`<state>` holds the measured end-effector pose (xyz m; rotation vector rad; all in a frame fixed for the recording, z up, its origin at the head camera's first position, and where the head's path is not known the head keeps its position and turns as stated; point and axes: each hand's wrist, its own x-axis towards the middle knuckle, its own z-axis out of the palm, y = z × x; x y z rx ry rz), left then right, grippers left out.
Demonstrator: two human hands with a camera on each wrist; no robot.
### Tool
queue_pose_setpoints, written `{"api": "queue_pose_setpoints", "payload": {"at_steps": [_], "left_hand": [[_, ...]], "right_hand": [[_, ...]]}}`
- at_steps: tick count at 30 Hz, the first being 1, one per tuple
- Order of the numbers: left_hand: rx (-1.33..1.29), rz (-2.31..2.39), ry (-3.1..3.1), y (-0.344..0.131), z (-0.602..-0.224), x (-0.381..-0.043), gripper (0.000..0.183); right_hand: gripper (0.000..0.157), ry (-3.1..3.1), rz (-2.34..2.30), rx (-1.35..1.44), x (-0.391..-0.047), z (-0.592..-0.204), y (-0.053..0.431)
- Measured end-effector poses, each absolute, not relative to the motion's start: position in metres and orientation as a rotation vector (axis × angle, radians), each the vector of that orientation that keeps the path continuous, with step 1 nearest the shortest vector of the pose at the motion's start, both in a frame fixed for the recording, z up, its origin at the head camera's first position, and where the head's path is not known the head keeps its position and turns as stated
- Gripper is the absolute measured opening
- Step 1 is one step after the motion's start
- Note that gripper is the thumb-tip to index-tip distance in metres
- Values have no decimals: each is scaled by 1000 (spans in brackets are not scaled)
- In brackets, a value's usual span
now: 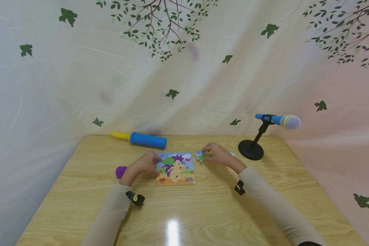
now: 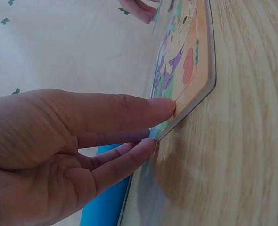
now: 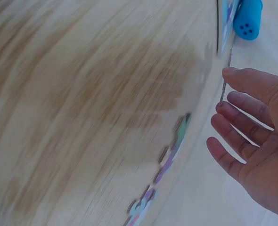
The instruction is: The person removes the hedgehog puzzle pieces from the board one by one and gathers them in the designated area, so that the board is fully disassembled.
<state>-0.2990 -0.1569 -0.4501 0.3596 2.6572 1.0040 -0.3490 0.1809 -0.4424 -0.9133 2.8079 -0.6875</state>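
Observation:
A square picture puzzle [image 1: 178,171] with a purple-haired hedgehog lies on the wooden table. My left hand [image 1: 145,164] pinches its left edge; in the left wrist view the thumb [image 2: 160,107] rests on the picture and the fingers sit at the rim. To the right of the picture, my right hand [image 1: 218,154] pinches a small blue and green puzzle piece [image 1: 200,156] by its edge. The right wrist view has that piece [image 3: 225,89] as a thin edge between thumb and fingertips. Joined or close-lying puzzle pieces [image 3: 169,162] lie on the table, mostly hidden behind the right hand in the head view.
A blue pump [image 1: 148,140] with a yellow nozzle lies behind the picture. At the back right stands a blue microphone [image 1: 275,119] on a black stand [image 1: 251,149]. A purple object [image 1: 121,172] is partly hidden by the left wrist. A leaf-print curtain [image 1: 135,85] hangs behind the table.

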Motion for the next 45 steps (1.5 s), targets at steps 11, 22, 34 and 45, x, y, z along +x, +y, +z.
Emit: {"api": "queue_pose_setpoints", "payload": {"at_steps": [11,22,34,45], "left_hand": [[378,1017,2660,-159,-452,-300,59],[366,1023,2659,-158,-450,-299,58],[332,1006,2660,-157,-451,-300,57],[372,1008,2662,-158,-452,-299,56]], "right_hand": [[33,2831,-637,-887,-354,-450,186],[33,2808,-649,-867,-359,-453,191],[32,2799,-635,-872,-362,-454,194],[37,2808,-610,-891,-356,-450,187]]}}
